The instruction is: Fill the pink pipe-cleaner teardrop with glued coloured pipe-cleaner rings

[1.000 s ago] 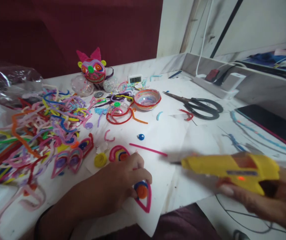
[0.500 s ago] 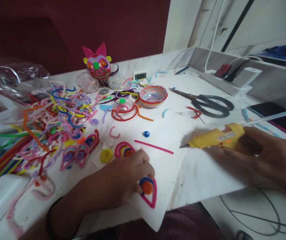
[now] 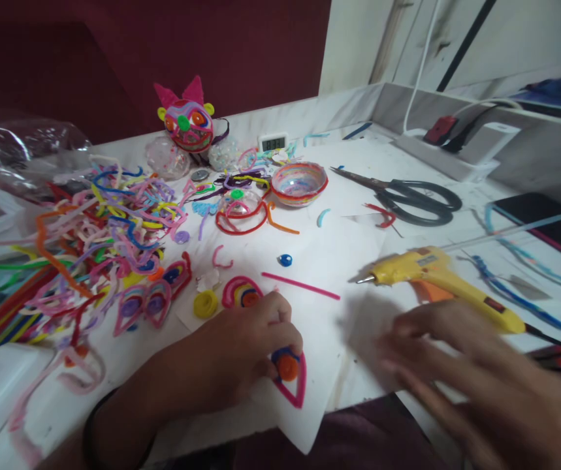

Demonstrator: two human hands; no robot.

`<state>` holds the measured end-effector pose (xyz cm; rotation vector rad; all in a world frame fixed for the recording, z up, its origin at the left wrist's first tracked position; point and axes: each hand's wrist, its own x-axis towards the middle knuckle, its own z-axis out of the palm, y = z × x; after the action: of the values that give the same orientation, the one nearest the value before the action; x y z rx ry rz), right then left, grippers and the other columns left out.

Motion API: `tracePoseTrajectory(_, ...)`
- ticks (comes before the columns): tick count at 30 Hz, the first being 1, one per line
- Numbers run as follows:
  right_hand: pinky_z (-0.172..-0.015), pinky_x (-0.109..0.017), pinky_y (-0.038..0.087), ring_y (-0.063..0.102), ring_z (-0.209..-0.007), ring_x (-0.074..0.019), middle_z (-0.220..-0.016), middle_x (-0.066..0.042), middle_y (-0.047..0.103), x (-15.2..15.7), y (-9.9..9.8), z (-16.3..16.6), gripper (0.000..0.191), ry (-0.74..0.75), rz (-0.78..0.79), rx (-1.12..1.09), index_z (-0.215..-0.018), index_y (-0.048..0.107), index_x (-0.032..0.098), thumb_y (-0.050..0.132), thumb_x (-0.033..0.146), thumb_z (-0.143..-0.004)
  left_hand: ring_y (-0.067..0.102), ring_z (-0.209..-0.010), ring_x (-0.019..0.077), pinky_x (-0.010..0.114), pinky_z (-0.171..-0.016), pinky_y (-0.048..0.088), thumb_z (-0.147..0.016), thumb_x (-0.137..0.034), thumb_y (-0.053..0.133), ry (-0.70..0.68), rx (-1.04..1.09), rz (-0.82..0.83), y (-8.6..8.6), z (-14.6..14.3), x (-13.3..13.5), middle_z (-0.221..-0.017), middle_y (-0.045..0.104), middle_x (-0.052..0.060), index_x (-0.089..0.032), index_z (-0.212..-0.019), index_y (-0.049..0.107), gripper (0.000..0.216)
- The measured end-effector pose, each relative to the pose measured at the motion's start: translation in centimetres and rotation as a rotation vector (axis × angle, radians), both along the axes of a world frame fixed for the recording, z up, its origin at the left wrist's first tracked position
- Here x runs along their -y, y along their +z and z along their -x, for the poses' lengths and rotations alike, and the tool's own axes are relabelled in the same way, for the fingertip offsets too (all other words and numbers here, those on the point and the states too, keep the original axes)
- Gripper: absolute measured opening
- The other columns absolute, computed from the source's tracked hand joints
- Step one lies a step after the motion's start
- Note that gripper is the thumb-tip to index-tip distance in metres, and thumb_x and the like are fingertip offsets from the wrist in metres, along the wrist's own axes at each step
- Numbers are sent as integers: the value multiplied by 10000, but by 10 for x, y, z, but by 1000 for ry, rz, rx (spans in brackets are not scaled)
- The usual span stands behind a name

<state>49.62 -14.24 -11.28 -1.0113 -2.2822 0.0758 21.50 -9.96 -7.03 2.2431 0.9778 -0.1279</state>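
Observation:
My left hand (image 3: 255, 343) is closed over a pipe-cleaner eye (image 3: 298, 385) with a pink outline, a blue band and an orange coil. It presses the eye against white paper (image 3: 309, 418), and the fingers hide part of it. My right hand (image 3: 456, 365) is blurred, its fingers apart with nothing visible in them. Just beyond it, a yellow hot glue gun (image 3: 437, 274) rests on the table, its nozzle pointing left. A pink pipe-cleaner strip (image 3: 300, 286) and a small blue coil (image 3: 285, 260) lie ahead of my left hand. Another eye piece (image 3: 234, 290) is partly behind that hand.
Tangled pipe cleaners (image 3: 128, 215) cover the left side. Scissors (image 3: 417, 199) lie behind the glue gun. A colourful bowl (image 3: 300, 185), a small digital timer (image 3: 273, 143) and a decorated eared head (image 3: 189, 127) stand farther back. A power strip (image 3: 447, 156) and a phone (image 3: 544, 215) are at right.
My right hand has let go of the glue gun, which now rests on the table, and has moved down toward me. My left hand stays on the pipe-cleaner eye.

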Motion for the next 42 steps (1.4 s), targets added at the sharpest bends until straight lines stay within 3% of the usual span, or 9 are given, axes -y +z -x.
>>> tracePoseTrajectory(3,-706,-286,500,571,-871,-168,-921,-56,608,7,3,28,199,169,194,-42,-1061,632,214,471,157,-960,537,-935,141,248,-753,437,-789,11,564,-2,19,-10,-1,0,0,-1153,484,-1,-248,-1003,576,336)
tracePoseTrajectory(6,-707,-320,477,551,-853,-180,-914,-58,620,7,1,41,205,184,253,-6,-1106,646,193,511,189,-953,535,-920,140,241,-728,436,-804,-5,564,-8,21,-2,-1,0,0,-1150,482,-4,-254,-986,582,309)
tracePoseTrajectory(21,-642,-346,317,469,-737,-176,-780,-32,576,5,-16,60,270,94,45,5,-1045,674,172,414,234,-1007,536,-877,136,244,-736,429,-828,-12,547,2,33,-14,-3,0,2,-1134,485,6,-258,-1019,586,314)
tracePoseTrajectory(28,-684,-362,286,494,-775,-191,-787,-22,588,4,-22,61,237,110,4,68,-1134,644,169,468,206,-980,526,-837,127,227,-676,416,-848,-21,529,-20,35,-36,-5,1,1,-1115,484,6,-258,-1022,574,297)
tracePoseTrajectory(31,-688,-378,288,494,-771,-198,-787,-27,591,4,-24,62,284,106,-49,103,-1166,631,146,409,198,-997,528,-824,122,236,-697,421,-871,-42,529,-31,8,-37,-3,0,1,-1102,490,7,-242,-1003,571,243)
tracePoseTrajectory(36,-715,-392,311,508,-779,-202,-762,-33,609,4,-16,67,379,77,-132,103,-1004,665,149,288,180,-1022,532,-805,116,228,-683,426,-900,-65,506,-44,15,-64,-3,0,2,-1114,495,17,-236,-1003,567,209)
tracePoseTrajectory(42,-759,-375,351,526,-785,-190,-788,-21,649,7,3,68,359,87,-140,237,-912,660,179,317,90,-969,548,-817,118,237,-690,431,-887,-68,534,-38,35,-78,-7,2,3,-1144,490,12,-247,-1002,577,217)
